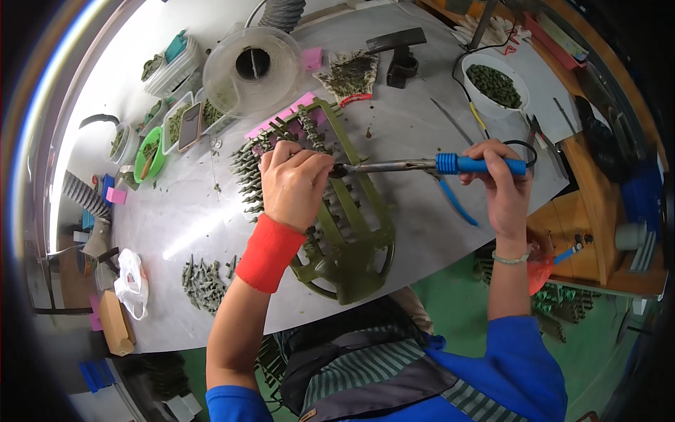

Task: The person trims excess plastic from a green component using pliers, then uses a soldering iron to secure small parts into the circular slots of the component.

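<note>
My right hand [500, 176] is closed around the blue handle of a soldering iron [448, 164], held nearly level with its metal shaft pointing left. The iron's tip reaches the fingertips of my left hand [294, 184], which are pinched together; what they hold is hidden. A red band circles my left wrist. Beneath both hands lies an olive-green plastic frame [358, 267] with long bars and a rounded near end. Rows of small green moulded parts [254, 184] stick out along its left side. A pink block [281, 116] shows at the frame's far end.
A loose pile of small green parts [202, 287] lies left of my forearm. A clear round hood [235, 84] stands at the back. Tubs, a phone [190, 126] and a green bowl [149, 158] are far left. A white bowl of green pieces [519, 105] stands far right; blue-handled tweezers [457, 202] lie nearer.
</note>
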{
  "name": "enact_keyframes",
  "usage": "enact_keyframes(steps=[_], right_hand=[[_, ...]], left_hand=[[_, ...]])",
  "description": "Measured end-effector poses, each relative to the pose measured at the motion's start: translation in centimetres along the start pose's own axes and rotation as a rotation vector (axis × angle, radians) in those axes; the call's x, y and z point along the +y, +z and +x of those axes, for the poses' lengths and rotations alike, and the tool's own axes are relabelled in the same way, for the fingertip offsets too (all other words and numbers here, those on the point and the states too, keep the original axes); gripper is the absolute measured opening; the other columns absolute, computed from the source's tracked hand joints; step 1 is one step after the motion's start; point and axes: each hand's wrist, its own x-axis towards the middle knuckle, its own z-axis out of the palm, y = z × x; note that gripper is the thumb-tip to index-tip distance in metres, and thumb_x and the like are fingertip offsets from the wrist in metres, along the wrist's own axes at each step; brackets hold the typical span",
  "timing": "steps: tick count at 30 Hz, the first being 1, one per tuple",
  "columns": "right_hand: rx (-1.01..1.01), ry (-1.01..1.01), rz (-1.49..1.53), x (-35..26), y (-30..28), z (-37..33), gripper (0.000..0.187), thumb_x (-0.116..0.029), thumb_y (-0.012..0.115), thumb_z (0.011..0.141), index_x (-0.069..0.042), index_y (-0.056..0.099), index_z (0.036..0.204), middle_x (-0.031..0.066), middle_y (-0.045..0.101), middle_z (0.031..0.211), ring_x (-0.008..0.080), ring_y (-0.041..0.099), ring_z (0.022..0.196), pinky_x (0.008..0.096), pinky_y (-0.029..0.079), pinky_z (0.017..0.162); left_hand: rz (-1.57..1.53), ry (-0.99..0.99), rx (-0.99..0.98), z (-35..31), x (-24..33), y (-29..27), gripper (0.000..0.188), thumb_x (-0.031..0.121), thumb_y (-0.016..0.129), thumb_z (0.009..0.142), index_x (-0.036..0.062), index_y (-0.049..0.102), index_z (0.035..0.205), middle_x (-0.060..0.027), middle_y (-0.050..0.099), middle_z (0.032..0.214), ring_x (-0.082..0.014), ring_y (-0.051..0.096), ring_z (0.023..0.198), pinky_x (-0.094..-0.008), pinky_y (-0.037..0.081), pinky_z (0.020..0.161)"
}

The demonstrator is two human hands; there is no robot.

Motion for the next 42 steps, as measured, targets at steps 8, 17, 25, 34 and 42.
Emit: enact_keyframes(steps=[8, 17, 25, 34, 42], right_hand=[[-0.002, -0.015, -0.059, -1.0, -1.4, 0.2, 0.019, -0.012, 0.054, 0.096, 0.004, 0.063, 0.091, 0.0149, 0.063, 0.094, 0.0187, 0.061, 0.069, 0.0298, 0.052, 0.062], [0.397, -0.038, 0.118, -1.1, -3.8, 2.3, 0.019, -0.014, 0.059, 0.095, 0.004, 0.063, 0.098, 0.0144, 0.065, 0.092, 0.0221, 0.064, 0.071, 0.0322, 0.053, 0.064], [0.277, -0.011, 0.275, 3.0, -6.0, 19.3, 0.024, -0.018, 0.065, 0.093, 0.004, 0.06, 0.099, 0.0117, 0.066, 0.092, 0.0212, 0.066, 0.081, 0.0325, 0.056, 0.078], [0.084, 0.489, 0.449, 12.0, -9.5, 29.7, 0.027, -0.008, 0.069, 0.089, 0.009, 0.057, 0.107, 0.0195, 0.062, 0.103, 0.029, 0.063, 0.099, 0.0371, 0.057, 0.088], [0.018, 0.39, 0.289, 6.0, -8.0, 20.3, 0.02, -0.018, 0.066, 0.094, -0.002, 0.058, 0.101, 0.0038, 0.05, 0.083, 0.0106, 0.048, 0.07, 0.024, 0.042, 0.061]], left_hand=[[0.034, 0.014, -0.023, 0.4, -0.4, 0.2, 0.011, 0.011, 0.073, 0.075, 0.0146, 0.072, 0.086, 0.0055, 0.068, 0.083, -0.0187, 0.056, 0.092, -0.0345, 0.041, 0.08], [-0.221, -0.247, 0.064, -2.6, -0.7, -8.4, 0.022, -0.001, 0.069, 0.081, 0.0024, 0.069, 0.103, -0.01, 0.069, 0.095, -0.0254, 0.059, 0.085, -0.0354, 0.048, 0.079], [-0.588, -0.879, -0.067, -14.3, -0.1, -14.7, 0.012, -0.003, 0.062, 0.09, -0.0023, 0.066, 0.102, -0.0049, 0.063, 0.089, -0.0094, 0.059, 0.078, -0.0229, 0.048, 0.072], [-0.818, -1.041, -0.361, -21.3, 3.0, -13.6, 0.02, 0.008, 0.064, 0.093, 0.0008, 0.067, 0.111, -0.0085, 0.067, 0.1, -0.0149, 0.064, 0.093, -0.0284, 0.052, 0.085], [-1.623, -1.202, -0.216, -20.7, 5.8, -6.7, 0.055, 0.018, 0.062, 0.097, -0.0007, 0.038, 0.143, -0.0118, 0.058, 0.126, -0.0174, 0.059, 0.11, -0.0314, 0.049, 0.096]])
